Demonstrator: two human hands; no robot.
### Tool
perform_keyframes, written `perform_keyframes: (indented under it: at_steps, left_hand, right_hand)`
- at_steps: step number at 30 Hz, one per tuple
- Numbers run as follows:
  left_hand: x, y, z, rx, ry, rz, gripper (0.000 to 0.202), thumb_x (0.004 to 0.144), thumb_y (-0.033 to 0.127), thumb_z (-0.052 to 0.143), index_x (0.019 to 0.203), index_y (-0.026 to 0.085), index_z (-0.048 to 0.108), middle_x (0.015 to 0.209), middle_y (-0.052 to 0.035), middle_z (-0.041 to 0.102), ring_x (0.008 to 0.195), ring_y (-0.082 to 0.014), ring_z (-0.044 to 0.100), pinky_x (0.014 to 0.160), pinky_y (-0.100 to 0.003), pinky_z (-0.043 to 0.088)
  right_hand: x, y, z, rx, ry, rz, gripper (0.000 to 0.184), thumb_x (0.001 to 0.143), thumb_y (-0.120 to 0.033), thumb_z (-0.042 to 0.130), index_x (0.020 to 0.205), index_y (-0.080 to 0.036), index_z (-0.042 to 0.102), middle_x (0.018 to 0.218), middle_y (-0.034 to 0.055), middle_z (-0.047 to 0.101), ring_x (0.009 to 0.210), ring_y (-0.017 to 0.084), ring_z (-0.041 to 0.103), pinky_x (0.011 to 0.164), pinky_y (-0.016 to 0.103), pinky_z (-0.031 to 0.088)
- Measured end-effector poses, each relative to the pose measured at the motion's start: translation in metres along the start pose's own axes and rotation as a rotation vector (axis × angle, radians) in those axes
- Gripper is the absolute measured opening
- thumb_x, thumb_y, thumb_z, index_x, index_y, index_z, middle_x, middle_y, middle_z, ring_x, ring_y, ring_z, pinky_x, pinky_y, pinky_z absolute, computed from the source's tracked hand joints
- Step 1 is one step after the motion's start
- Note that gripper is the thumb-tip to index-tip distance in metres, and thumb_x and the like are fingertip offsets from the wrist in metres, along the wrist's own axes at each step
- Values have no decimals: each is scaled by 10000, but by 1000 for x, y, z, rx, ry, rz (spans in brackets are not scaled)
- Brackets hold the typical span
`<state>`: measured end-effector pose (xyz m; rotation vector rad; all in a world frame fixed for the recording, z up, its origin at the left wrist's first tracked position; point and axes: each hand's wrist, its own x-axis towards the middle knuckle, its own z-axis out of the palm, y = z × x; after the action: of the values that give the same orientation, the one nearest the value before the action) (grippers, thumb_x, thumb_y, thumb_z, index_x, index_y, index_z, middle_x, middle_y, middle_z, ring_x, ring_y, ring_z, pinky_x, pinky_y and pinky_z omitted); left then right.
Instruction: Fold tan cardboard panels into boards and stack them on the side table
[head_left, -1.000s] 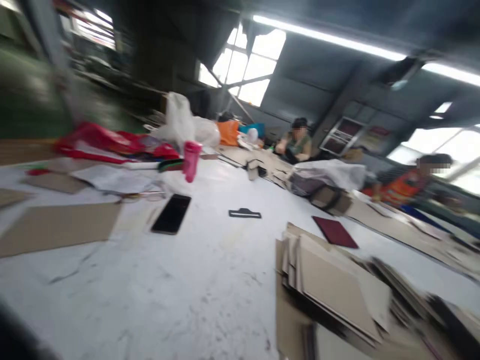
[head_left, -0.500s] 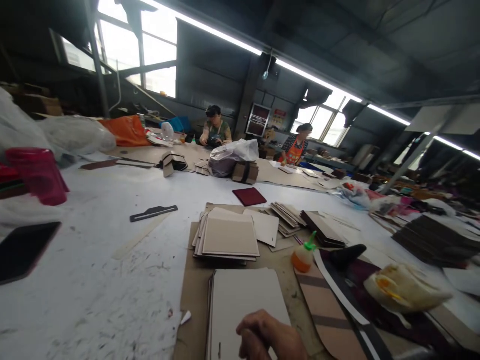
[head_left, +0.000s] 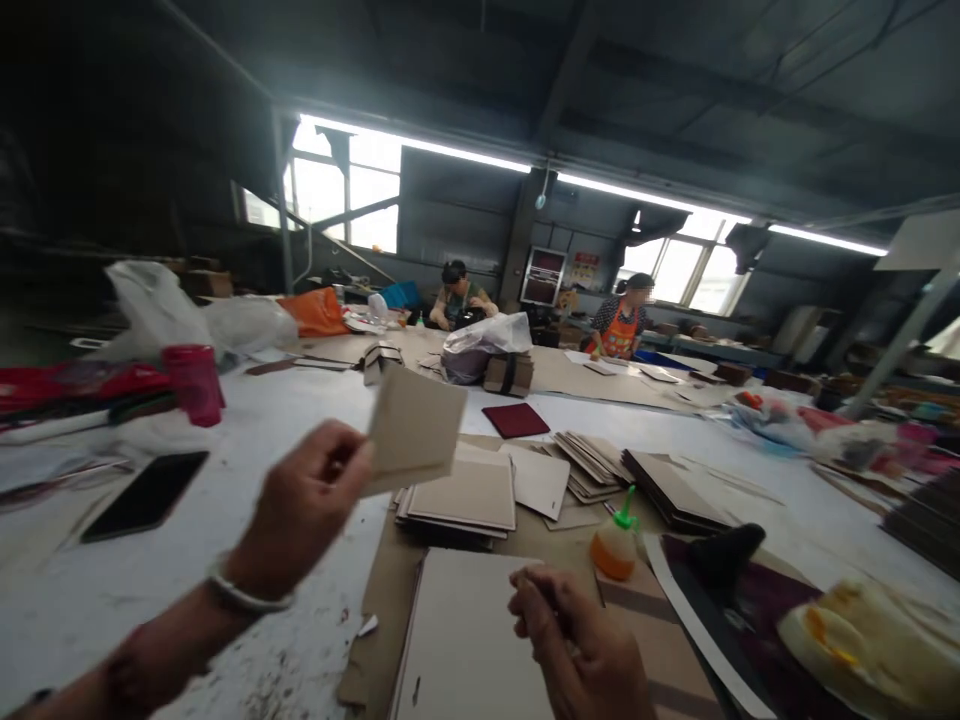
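My left hand point(head_left: 304, 500) is raised over the left of the table, pinching a beige panel point(head_left: 417, 425) by its left edge. Below and right of it, a stack of beige panels point(head_left: 461, 490) lies on a brown sheet point(head_left: 379, 585). My right hand point(head_left: 574, 635) hovers by the right edge of a nearer stack of pale panels point(head_left: 472, 620), its fingers curled together. Whether anything is between those fingertips I cannot make out. A small bottle of orange liquid point(head_left: 615, 550) with a green nozzle stands just beyond my right hand.
A phone point(head_left: 146, 493) and a pink cup point(head_left: 193, 385) are at the left. A dark red square point(head_left: 515, 420) lies behind the stacks. At the right are a yellow-stained pale container point(head_left: 862, 640) and dark strips. Two people work at the far table point(head_left: 555, 385).
My left hand has come into view with a beige panel. My right hand has lifted slightly and shifted right, its fingers curled. The camera view has turned left and tilted up.
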<state>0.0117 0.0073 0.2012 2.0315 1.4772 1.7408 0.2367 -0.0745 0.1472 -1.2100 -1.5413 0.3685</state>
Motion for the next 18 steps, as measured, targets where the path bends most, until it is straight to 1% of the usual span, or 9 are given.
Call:
perform_keyframes:
  at_steps: [2,3,4,6,9,11,13,16,18]
  left_hand:
    - [-12,18,22,-8,-41,230,105,807,206,450,714,164,471,628,16,449,551,-100,443,516,-214,395]
    - [-19,27,34,-14,-42,325,112,820,164,416,715,163,456,633,11,428,562,-103,430,529,-220,392]
    - [-25,34,44,-5,-50,387,122,826,132,391,721,161,446,648,4,420,578,-109,425,541,-227,390]
    - [-35,44,57,36,-68,448,143,833,98,362,728,158,438,669,-11,420,587,-119,421,541,-237,389]
    - [-47,50,64,134,-88,544,168,849,114,377,702,159,446,654,-19,434,554,-127,414,499,-245,377]
    - [-51,52,63,202,-59,646,162,852,121,397,709,155,465,632,-18,444,537,-132,409,472,-251,363]
    - [-54,53,64,243,-25,727,134,853,108,393,768,141,491,630,-20,463,540,-138,417,462,-259,364]
    - [-59,55,66,241,-36,765,146,861,98,365,834,117,507,635,-22,480,544,-143,428,451,-270,374]
    - [-64,53,68,233,-74,769,148,860,96,365,853,109,513,642,-22,483,550,-143,433,449,-271,378]
  right_hand:
    - [11,-6,0,27,6,-4,254,824,-407,463,852,-208,617,755,29,609,633,124,573,466,168,425]
    - [16,-10,1,37,1,-16,257,823,-412,463,857,-212,622,787,33,611,643,126,572,474,172,431]
    - [21,-13,2,46,-4,-25,268,824,-419,457,859,-213,625,802,36,611,642,128,568,480,178,435]
    - [28,-20,4,64,8,-12,296,826,-437,447,869,-205,627,781,38,610,620,130,559,479,189,435]
    - [35,-25,9,104,60,69,338,800,-485,468,858,-186,615,726,32,606,602,138,557,473,199,437]
    - [36,-25,12,113,88,124,351,765,-521,499,793,-184,593,680,17,597,568,136,549,475,205,439]
    - [35,-23,15,90,114,162,362,740,-547,514,715,-189,563,620,0,575,519,130,527,471,210,438]
    - [32,-19,18,23,128,184,369,751,-559,483,677,-201,534,587,-10,558,487,124,508,483,214,435]
    - [30,-17,17,-33,132,183,348,765,-541,470,690,-207,530,592,-7,562,489,126,514,495,216,435]
